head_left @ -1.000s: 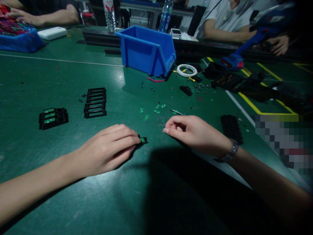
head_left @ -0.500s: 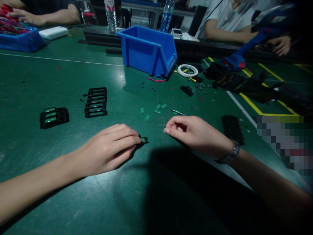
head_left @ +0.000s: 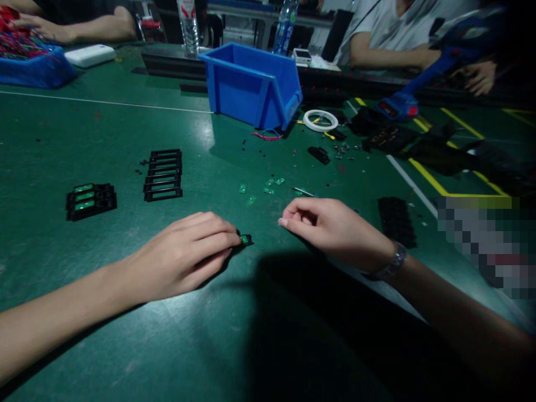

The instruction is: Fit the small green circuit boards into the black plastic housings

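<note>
My left hand (head_left: pixel 195 254) is closed on a small black plastic part with a green circuit board (head_left: pixel 245 239) in it; the fingers hide most of the part. Across from it, my right hand (head_left: pixel 324 226) hovers low over the table, fingers curled with thumb and forefinger near each other. Whether a tiny thing sits in that pinch I cannot make out. Several loose green circuit boards (head_left: pixel 268 190) lie beyond the hands, and a thin metal tool (head_left: pixel 302 191) rests just behind my right hand. At the left is a group of black parts with green boards (head_left: pixel 85 197).
A black slatted frame (head_left: pixel 163 174) lies left of centre. Farther back stand a blue bin (head_left: pixel 251 86), a white tape ring (head_left: pixel 320 120) and loose screws (head_left: pixel 343 149). A black ribbed part (head_left: pixel 397 222) sits right. A blue power tool (head_left: pixel 397 107) and two people are across the table (head_left: pixel 104 134).
Almost nothing differs. The whole view has shifted very slightly, and both hands keep their pose and place on the table.
</note>
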`<act>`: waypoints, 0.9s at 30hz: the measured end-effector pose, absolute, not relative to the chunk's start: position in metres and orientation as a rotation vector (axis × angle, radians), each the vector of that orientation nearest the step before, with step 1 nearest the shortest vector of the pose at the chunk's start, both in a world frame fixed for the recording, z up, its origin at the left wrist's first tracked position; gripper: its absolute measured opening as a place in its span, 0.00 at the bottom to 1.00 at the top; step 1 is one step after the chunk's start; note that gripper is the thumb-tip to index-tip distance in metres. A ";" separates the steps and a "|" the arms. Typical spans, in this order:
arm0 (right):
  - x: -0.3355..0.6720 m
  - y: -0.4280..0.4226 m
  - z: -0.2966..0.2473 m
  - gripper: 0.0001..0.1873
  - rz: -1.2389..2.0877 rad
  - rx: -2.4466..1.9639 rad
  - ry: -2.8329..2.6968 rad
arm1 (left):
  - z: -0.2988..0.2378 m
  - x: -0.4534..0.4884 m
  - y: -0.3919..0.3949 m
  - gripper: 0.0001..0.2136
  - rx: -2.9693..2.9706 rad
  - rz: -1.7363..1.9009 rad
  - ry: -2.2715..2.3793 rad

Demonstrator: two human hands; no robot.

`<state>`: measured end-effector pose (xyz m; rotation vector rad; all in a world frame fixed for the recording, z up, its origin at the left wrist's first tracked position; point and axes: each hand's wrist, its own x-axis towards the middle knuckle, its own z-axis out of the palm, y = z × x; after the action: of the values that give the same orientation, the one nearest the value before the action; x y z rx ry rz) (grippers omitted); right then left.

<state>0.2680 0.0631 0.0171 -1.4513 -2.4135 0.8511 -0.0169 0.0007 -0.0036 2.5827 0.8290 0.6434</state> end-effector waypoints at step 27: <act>0.268 0.061 0.011 0.10 0.792 -1.512 -2.392 | -0.004 -0.017 0.000 0.11 2.605 0.698 0.871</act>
<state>0.2681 0.0612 0.0112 -1.5125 -2.3918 0.7921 -0.0173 0.0002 -0.0041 2.6054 0.8712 0.6979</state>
